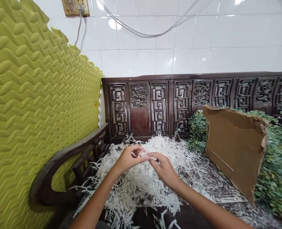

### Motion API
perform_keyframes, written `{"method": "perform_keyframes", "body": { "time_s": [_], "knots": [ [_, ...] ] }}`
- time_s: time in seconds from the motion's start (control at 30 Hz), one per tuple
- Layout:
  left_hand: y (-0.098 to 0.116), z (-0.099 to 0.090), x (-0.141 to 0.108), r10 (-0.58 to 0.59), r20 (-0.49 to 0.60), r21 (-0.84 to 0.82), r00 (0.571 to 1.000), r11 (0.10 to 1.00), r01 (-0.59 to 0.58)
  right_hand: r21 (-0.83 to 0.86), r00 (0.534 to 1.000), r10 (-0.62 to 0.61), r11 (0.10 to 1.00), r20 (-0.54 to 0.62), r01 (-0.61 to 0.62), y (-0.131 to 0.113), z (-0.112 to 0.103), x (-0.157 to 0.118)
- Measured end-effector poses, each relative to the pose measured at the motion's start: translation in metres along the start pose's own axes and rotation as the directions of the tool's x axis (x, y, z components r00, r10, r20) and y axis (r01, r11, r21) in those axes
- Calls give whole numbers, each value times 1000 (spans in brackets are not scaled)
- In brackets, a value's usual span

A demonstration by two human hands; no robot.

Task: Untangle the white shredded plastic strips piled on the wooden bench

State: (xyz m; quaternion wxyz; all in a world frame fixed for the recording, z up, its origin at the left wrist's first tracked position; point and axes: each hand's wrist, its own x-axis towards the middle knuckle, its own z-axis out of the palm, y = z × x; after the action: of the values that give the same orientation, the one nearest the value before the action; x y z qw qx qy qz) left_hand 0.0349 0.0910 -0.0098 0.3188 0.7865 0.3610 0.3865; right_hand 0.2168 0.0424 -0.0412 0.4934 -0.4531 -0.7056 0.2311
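Observation:
Over a heap of white, twig-like plastic sprigs (143,184), my two hands meet at the fingertips. My left hand (129,156) curls with thumb and fingers closing around a small white sprig (143,154). From the other side, the fingers of my right hand (163,168) are bent together at the same spot, with bits of white showing between them. Where one sprig ends and another begins is too small to make out. The heap spreads below both hands on a dark wooden bench seat (169,216).
A carved bench back (140,124) runs along the white tiled wall (145,60). At left are the curved armrest (44,181) and a yellow foam mat (43,105). To the right, a brown cardboard piece (234,146) leans against green artificial foliage (277,165). A cable (152,35) hangs above.

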Motion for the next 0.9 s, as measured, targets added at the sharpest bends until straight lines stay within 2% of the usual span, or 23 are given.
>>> {"method": "perform_keyframes", "body": {
  "time_s": [0.07,0.2,0.43,0.57,0.67,0.8,0.9],
  "knots": [
    [3,0,-3,39,42,55,998,998,-41,-38,1000,2,999,-1,-2,1,-1,0],
    [5,-1,-3,129,30,112,991,985,-131,-100,1000,10,995,14,-8,-4,-3,1],
    [-3,-4,-2,138,-20,147,990,980,-134,-254,994,108,961,-15,-109,-12,-6,2],
    [-1,-4,-4,120,14,110,993,987,-121,-327,993,118,938,-4,-113,-9,-6,3],
    [-2,-2,-4,66,25,53,997,996,-67,-369,992,118,925,38,-96,-7,-5,5],
    [-5,0,-4,-10,73,1,997,1000,10,-315,995,59,948,74,-33,-6,-1,7],
    [-5,1,-5,-10,105,18,994,1000,8,-276,989,32,961,145,9,-4,2,4]
  ]
}}
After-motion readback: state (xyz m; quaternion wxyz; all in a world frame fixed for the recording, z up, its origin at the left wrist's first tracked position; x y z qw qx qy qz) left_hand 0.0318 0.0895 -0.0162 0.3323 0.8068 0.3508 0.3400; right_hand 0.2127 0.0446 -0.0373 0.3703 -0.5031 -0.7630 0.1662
